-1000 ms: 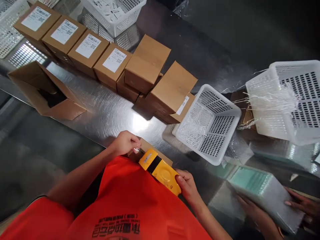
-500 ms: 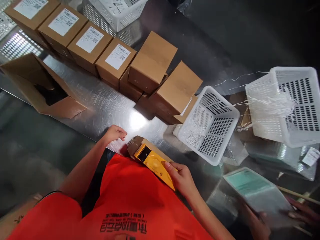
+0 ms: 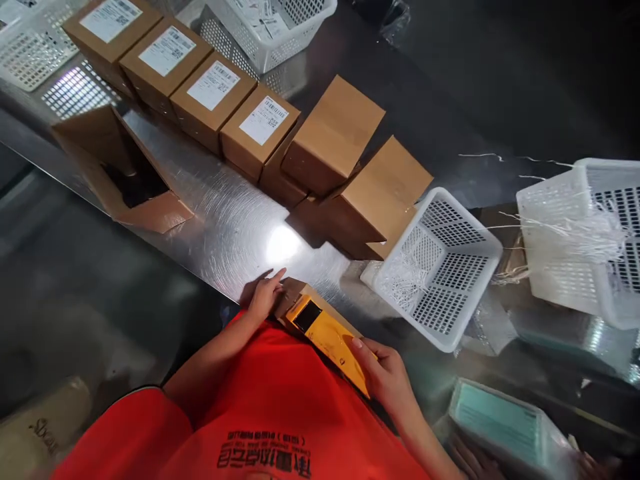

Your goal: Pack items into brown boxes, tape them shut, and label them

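Note:
My right hand (image 3: 387,373) grips the lower end of a yellow device with a dark screen (image 3: 333,343), its thumb lying across the front. The device slants in front of the red shirt. Behind it and along its upper edge shows a small brown carton (image 3: 295,293); whether my right fingers also hold this carton is hidden. My left hand (image 3: 265,297) is at the carton's left end with its index finger stretched out, close to or touching the cardboard. No object shows in that hand.
An open brown box (image 3: 123,177) lies on the metal table (image 3: 235,227) at left. Labelled cartons (image 3: 213,83) stand in a row behind. White baskets, one with white ties (image 3: 440,267), stand at right. Lower right, another person's hands (image 3: 475,457) hold a clear-wrapped pale green package (image 3: 505,417).
My left hand has come in from the left to the carton's end. My right hand still holds the yellow device. The view has shifted, and the other person's package has tilted.

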A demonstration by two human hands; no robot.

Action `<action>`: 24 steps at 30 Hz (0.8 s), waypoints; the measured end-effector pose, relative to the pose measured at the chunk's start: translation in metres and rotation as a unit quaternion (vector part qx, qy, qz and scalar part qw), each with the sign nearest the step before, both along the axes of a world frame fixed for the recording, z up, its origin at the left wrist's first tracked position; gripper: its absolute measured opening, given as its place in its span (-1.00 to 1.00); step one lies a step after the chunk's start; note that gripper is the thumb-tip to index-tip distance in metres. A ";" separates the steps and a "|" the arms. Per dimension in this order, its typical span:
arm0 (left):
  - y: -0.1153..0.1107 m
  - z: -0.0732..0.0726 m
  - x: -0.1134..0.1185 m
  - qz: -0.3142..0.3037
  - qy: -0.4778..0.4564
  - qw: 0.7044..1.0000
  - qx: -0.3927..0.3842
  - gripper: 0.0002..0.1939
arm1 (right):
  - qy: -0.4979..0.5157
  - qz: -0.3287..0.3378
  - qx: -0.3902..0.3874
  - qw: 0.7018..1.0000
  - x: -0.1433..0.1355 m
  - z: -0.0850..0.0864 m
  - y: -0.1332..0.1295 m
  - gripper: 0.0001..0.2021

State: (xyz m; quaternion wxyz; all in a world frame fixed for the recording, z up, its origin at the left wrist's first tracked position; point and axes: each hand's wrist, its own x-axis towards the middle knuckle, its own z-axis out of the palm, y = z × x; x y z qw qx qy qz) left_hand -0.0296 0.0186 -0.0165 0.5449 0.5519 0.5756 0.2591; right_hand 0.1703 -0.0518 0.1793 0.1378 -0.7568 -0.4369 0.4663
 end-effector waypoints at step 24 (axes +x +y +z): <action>-0.035 0.000 -0.009 -0.135 -0.087 0.986 0.050 -0.12 | 0.029 -0.016 -0.025 0.999 0.010 -0.006 -0.004 -0.39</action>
